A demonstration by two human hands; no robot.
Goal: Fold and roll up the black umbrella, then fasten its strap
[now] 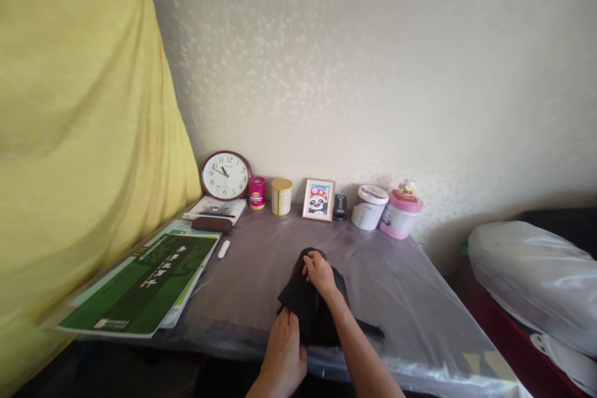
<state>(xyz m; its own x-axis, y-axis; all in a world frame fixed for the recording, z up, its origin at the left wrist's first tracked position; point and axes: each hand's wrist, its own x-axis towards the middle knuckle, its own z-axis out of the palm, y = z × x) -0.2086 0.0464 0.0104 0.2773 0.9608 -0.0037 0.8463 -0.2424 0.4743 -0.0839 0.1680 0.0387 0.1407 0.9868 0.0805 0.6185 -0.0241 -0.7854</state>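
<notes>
As you go L to R, w/ the black cloth bundle (305,300) as clock centre: 1 green booklet (144,283) at 9, white characters too small to read; 1 brown case (211,224) and 1 white stick (224,249) at 10; 1 wall clock (226,175) betw. 10 & 11, numerals 1–12 legible; 2 tins at 11, pink tin (257,193) and yellow-lidded tin (281,199). L hand (283,345) at 7, fingers closed on bundle's edge. Bundle: 1 pc., matte black, creased, near table's (396,292) front edge, dark strap (370,328) out at 4. R hand (319,272) on its upper part, fingers curled, nearly closed; can't tell if they pinch cloth. Beyond: 1 photo frame (319,181) at 12 w/ panda pic (318,202); 1 black gadget (340,206) betw. 12 & 1; 2 tubs, white tub (368,211) at 1, pink-lidded tub (399,222) w/ figurine (406,188) approx. 2; 1 plastic bag (536,273) at 3.
</notes>
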